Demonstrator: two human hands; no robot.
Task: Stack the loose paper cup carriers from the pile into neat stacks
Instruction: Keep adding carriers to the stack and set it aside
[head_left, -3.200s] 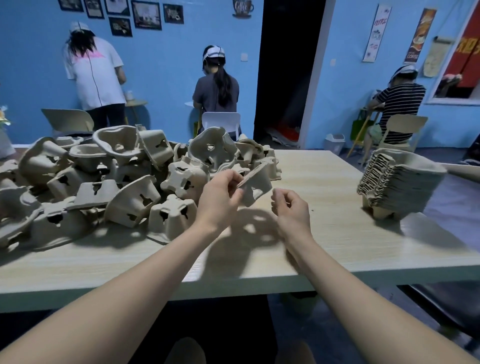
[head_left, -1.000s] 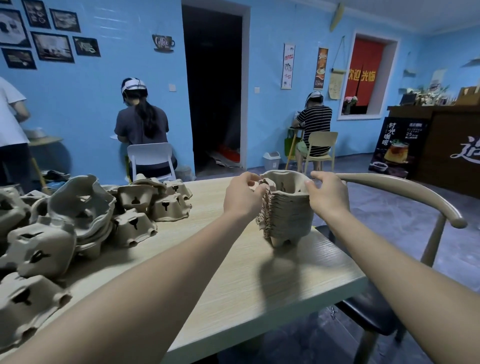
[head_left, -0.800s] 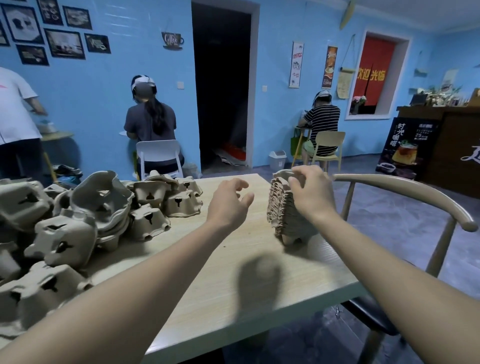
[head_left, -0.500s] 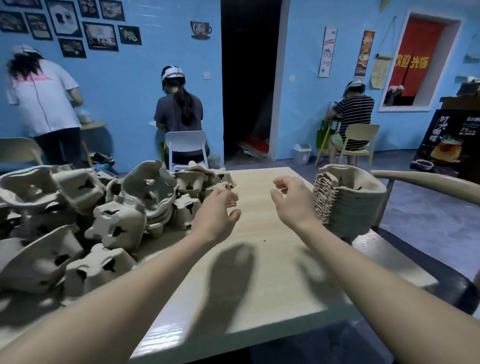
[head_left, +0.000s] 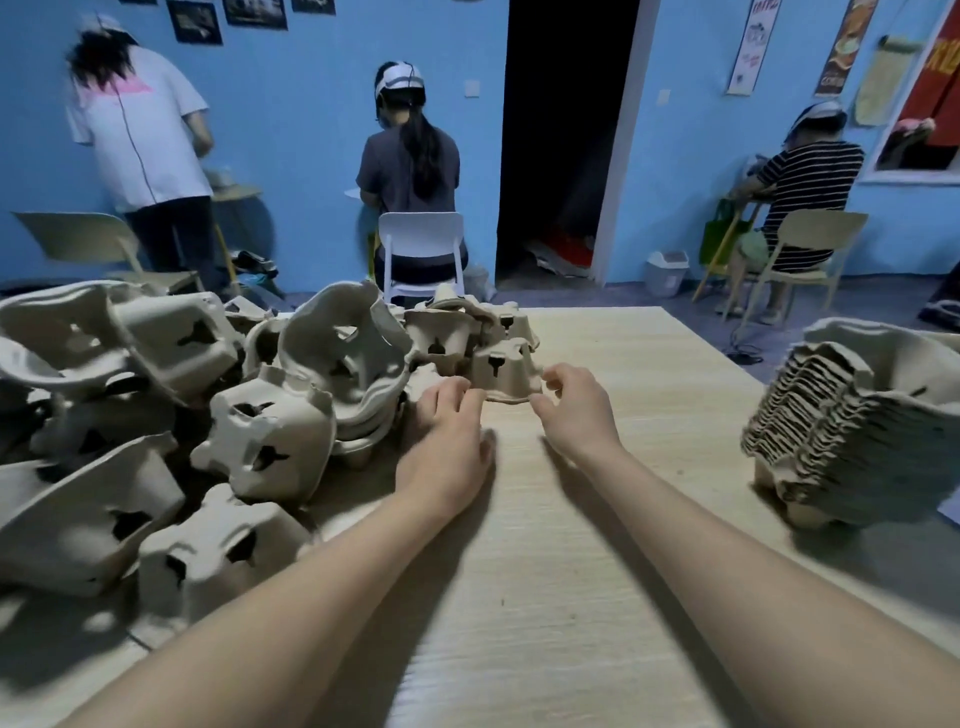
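Note:
A pile of loose beige pulp cup carriers (head_left: 270, 431) covers the left half of the wooden table (head_left: 545, 597). One upside-down carrier (head_left: 501, 366) lies at the pile's right edge. My left hand (head_left: 447, 431) touches its left rim with fairly straight fingers. My right hand (head_left: 571, 410) pinches its right rim between thumb and curled fingers. A neat nested stack of carriers (head_left: 852, 415) stands at the table's right edge, away from both hands.
Three people work with their backs turned along the blue wall. A white chair (head_left: 421, 249) stands beyond the table's far edge, a dark doorway (head_left: 561, 130) behind it. Bare tabletop lies between the pile and the stack.
Both hands left the nested stack on the right and moved left to the pile's edge. They now meet one upside-down carrier; the view has turned back toward the pile.

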